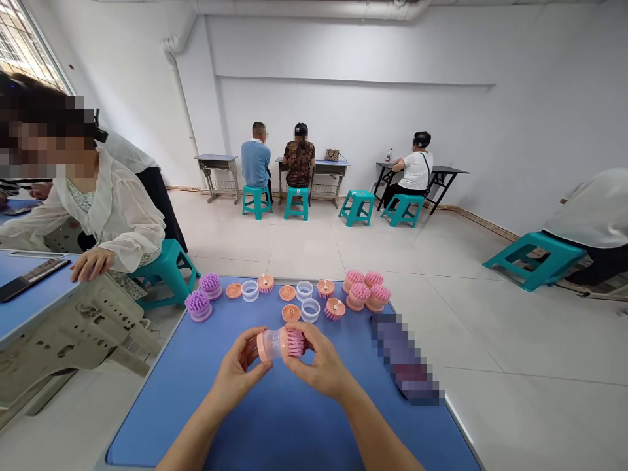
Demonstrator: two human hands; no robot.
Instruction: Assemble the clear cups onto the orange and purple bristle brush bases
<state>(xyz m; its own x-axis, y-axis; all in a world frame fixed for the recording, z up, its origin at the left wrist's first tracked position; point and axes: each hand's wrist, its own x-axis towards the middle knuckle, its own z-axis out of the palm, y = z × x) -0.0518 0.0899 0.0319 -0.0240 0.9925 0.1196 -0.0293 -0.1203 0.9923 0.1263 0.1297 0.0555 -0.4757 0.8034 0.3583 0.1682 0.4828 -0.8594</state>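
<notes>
Over the blue table [275,418] both my hands hold one pink brush [282,343] lying sideways. My left hand [240,369] pinches its salmon cap end and clear middle. My right hand [318,360] is closed round the pink bristle end. Beyond them lie loose parts: two purple brushes [205,296], several salmon caps [290,313], clear rings [309,309] and a cluster of finished pink brushes [366,290].
A blurred-out dark object [405,360] lies on the table's right side. At left a person in a white blouse [110,209] leans on another blue table with a phone [29,278]. Teal stools [169,268] and seated people [415,171] fill the room.
</notes>
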